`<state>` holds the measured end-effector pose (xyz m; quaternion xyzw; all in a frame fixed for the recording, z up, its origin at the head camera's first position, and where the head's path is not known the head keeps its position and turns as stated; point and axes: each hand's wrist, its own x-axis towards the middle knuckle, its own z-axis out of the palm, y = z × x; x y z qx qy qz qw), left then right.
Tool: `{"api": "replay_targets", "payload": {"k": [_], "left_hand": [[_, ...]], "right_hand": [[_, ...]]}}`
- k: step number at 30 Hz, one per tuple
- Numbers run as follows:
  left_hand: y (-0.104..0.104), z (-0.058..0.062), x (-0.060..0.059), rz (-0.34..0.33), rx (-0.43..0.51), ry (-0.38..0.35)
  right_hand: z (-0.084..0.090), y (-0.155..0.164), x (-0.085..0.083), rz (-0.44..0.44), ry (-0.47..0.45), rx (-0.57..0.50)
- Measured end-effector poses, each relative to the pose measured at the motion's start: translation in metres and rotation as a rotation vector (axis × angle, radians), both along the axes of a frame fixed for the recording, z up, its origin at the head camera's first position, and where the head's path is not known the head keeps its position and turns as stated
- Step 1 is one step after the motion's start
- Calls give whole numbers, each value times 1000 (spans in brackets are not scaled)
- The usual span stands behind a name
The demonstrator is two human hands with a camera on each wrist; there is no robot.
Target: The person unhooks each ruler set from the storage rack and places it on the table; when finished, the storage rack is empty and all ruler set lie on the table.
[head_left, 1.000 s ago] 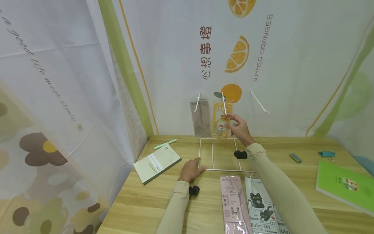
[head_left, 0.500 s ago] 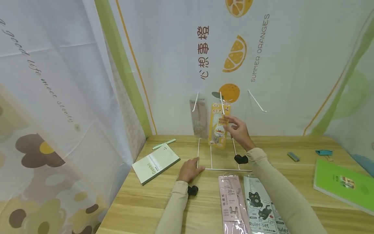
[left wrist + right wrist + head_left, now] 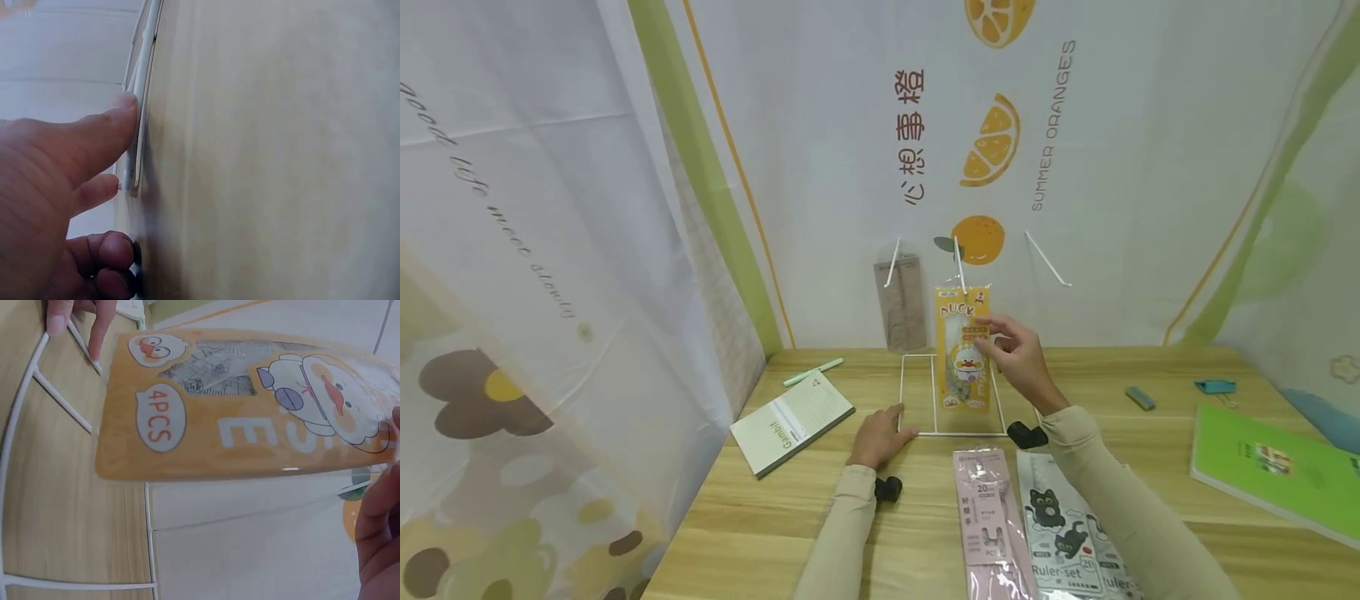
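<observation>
- A pale wooden bench [image 3: 1150,450] is set into a corner hung with printed cloth, with orange slices and lettering on the back wall.
- A white wire rack [image 3: 951,432] stands on the bench with its flat base frame lying on the wood and its hooks [image 3: 958,262] slanting up by the cloth; a brownish packet [image 3: 899,304] is hung on the leftmost hook.
- The base frame is pressed down at its near left corner by the left hand [image 3: 876,435], fingers laid fairly straight along the wire, apparently so that the rack is kept steady.
- An orange duck ruler pack [image 3: 962,346] is pinched at its right edge by the right hand [image 3: 1018,360], held upright just below the middle hook, in front of the rack and well above the base.
- The pack is thus kept beside the right hand's fingertips and up and to the right of the left hand.
- Two more ruler packs, pink [image 3: 988,521] and cat-printed [image 3: 1063,533], lie flat near the right sleeve; notebooks [image 3: 792,421] lie to either side.
</observation>
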<state>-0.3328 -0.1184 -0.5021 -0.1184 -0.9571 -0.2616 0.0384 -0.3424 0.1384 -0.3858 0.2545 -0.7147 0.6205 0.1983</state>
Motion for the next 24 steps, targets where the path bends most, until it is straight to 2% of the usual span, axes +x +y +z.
{"api": "replay_targets", "payload": {"k": [7, 14, 22, 24], "left_hand": [[-2, -2, 2, -4, 31, -1], [-4, -2, 0, -3, 30, 2], [-3, -3, -3, 7, 48, -31], [-4, -3, -3, 9, 41, -36]], "right_hand": [[-6, -1, 25, 0, 53, -18], [-5, -4, 43, -13, 48, -20], [-11, 3, 39, 2, 10, -45], [-8, 2, 44, 12, 8, -60]]}}
